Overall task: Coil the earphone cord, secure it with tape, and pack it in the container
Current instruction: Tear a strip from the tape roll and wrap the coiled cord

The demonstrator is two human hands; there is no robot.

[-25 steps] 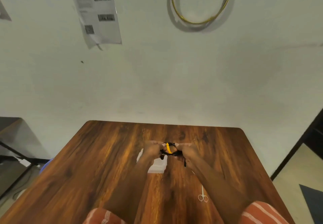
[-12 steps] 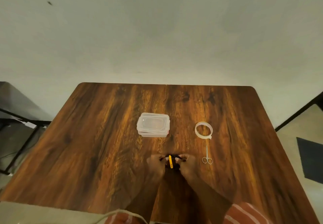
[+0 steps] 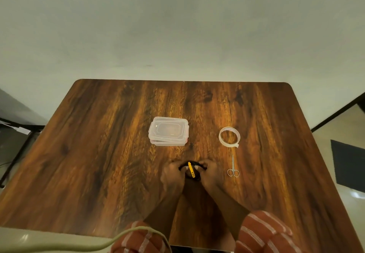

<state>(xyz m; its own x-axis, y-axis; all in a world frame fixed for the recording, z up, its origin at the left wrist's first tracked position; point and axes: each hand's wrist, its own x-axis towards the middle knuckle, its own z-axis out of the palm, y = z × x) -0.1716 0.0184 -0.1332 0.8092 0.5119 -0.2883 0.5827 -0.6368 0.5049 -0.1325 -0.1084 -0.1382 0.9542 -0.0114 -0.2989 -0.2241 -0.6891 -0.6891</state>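
A black earphone cord [image 3: 191, 170], bundled with a yellow strap across it, is held between both hands just above the wooden table [image 3: 98, 154]. My left hand [image 3: 171, 174] grips its left side and my right hand [image 3: 209, 173] grips its right side. A clear plastic container [image 3: 168, 131] with its lid on sits beyond the hands. A ring of clear tape [image 3: 229, 136] lies to the right of it. Most of the cord is hidden by my fingers.
Small metal scissors [image 3: 233, 168] lie on the table just right of my right hand, below the tape. A pale cable [image 3: 126, 235] crosses the bottom edge near my striped sleeves. A dark frame [image 3: 17, 134] stands off the table's left side.
The view has tilted down from the wall to the table, so the container, tape and scissors now show fully. Both hands still hold the cord bundle together, now low over the table.
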